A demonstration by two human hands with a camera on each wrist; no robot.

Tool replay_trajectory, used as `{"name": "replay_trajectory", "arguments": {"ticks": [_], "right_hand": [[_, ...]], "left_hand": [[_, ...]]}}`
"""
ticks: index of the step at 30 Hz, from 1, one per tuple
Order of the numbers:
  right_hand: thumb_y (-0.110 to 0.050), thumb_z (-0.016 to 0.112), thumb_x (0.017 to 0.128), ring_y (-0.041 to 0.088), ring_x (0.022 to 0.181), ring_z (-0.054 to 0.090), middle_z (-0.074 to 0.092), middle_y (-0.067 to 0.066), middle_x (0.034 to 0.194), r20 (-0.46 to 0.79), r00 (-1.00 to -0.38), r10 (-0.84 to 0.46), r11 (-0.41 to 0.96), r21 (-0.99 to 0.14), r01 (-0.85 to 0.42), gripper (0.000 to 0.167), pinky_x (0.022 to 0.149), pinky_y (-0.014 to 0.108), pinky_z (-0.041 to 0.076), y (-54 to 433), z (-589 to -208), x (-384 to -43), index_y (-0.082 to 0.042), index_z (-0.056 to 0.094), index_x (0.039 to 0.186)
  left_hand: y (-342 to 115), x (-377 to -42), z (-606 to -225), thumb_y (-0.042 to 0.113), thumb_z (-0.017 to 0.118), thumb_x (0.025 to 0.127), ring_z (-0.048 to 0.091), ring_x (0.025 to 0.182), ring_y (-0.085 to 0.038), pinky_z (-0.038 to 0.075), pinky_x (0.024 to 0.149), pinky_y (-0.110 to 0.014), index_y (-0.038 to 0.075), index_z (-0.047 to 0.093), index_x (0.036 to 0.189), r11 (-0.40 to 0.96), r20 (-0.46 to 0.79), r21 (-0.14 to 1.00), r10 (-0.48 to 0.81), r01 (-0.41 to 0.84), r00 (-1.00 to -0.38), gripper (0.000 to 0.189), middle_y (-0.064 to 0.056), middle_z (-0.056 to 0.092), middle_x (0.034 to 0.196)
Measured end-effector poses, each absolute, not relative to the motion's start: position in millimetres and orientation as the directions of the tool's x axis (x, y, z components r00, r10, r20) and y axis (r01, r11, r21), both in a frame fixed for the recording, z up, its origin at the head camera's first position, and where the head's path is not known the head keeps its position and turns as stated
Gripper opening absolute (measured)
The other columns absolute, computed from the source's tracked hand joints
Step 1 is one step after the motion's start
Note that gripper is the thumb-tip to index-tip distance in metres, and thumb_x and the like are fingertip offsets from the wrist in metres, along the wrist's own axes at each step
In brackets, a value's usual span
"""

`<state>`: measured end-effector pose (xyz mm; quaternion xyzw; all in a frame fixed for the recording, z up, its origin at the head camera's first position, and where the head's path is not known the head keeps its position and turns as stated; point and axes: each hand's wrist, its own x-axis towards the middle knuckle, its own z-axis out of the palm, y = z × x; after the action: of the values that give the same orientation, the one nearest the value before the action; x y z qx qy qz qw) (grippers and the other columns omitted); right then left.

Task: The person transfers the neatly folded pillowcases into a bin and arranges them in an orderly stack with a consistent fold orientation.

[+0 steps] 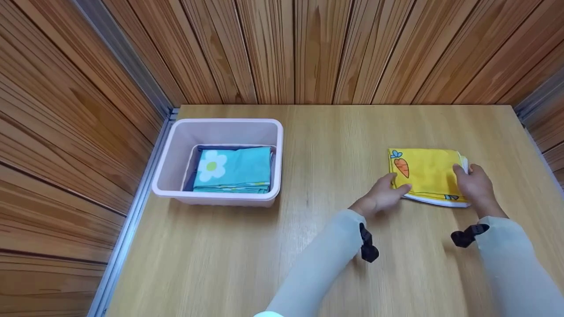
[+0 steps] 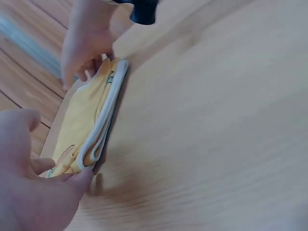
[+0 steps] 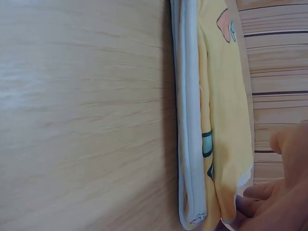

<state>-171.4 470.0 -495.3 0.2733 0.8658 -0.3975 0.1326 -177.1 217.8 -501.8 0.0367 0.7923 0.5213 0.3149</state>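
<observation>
A folded yellow cloth (image 1: 427,171) with a carrot print and white edging lies at the right of the table. My left hand (image 1: 382,193) holds its left end, with the thumb at the near corner. In the left wrist view, one finger of this hand (image 2: 38,187) is raised clear of the cloth. At the opposite end, my right hand (image 1: 478,187) grips the edge, its thumb over the top. In the right wrist view, the right fingers (image 3: 260,207) meet the cloth's white-trimmed edge; their tips are partly hidden.
At the left stands a pale pink plastic bin (image 1: 216,199). Inside it lies a folded turquoise cloth (image 1: 242,165) with a white flower, over a dark blue one (image 1: 190,180). Wood-plank walls (image 1: 273,53) border the table (image 1: 308,246) at the back and sides.
</observation>
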Motion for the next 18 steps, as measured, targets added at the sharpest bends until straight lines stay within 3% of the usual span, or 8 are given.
{"name": "replay_trajectory", "arguments": {"ticks": [5,8,11,18], "right_hand": [[-0.048,0.028,0.106,0.049,0.151,0.008,0.0,0.034,0.164,-0.486,-0.782,0.391,0.447,-0.642,0.623,0.084,0.121,0.06,0.016,473.2,-492.9,-171.5,0.009,-0.006,0.157],[-0.043,0.032,0.106,0.047,0.152,0.01,0.0,0.031,0.165,-0.506,-0.767,0.396,0.39,-0.663,0.639,0.08,0.121,0.057,0.018,475.2,-492.5,-170.7,0.007,-0.003,0.158],[-0.041,0.035,0.106,0.044,0.152,0.013,0.001,0.028,0.167,-0.525,-0.754,0.394,0.353,-0.672,0.652,0.078,0.122,0.056,0.018,476.2,-492.7,-169.7,0.005,0.0,0.159],[-0.04,0.04,0.105,0.039,0.143,0.025,0.008,0.025,0.167,-0.569,-0.733,0.373,0.319,-0.663,0.677,0.077,0.121,0.052,0.025,478.9,-495.7,-168.0,0.001,0.006,0.161]], "left_hand": [[215.7,-180.1,-502.5,0.044,0.061,0.101,0.053,0.124,-0.006,0.041,0.11,-0.031,0.018,0.051,0.145,0.308,-0.461,0.879,0.355,-0.364,-0.813,0.052,0.008,0.058,0.138],[215.3,-181.4,-504.2,0.038,0.064,0.101,0.058,0.098,-0.009,0.05,0.092,-0.031,0.015,0.055,0.138,0.212,-0.454,0.891,0.359,-0.402,-0.816,0.044,0.007,0.063,0.114],[215.6,-181.6,-505.6,0.033,0.064,0.101,0.058,0.083,-0.012,0.051,0.077,-0.031,0.014,0.056,0.135,0.171,-0.461,0.887,0.367,-0.429,-0.808,0.04,0.005,0.064,0.101],[219.5,-181.0,-506.5,0.031,0.065,0.101,0.058,0.079,-0.012,0.052,0.077,-0.031,0.017,0.057,0.135,0.192,-0.505,0.863,0.351,-0.467,-0.789,0.038,0.004,0.065,0.096]]}}
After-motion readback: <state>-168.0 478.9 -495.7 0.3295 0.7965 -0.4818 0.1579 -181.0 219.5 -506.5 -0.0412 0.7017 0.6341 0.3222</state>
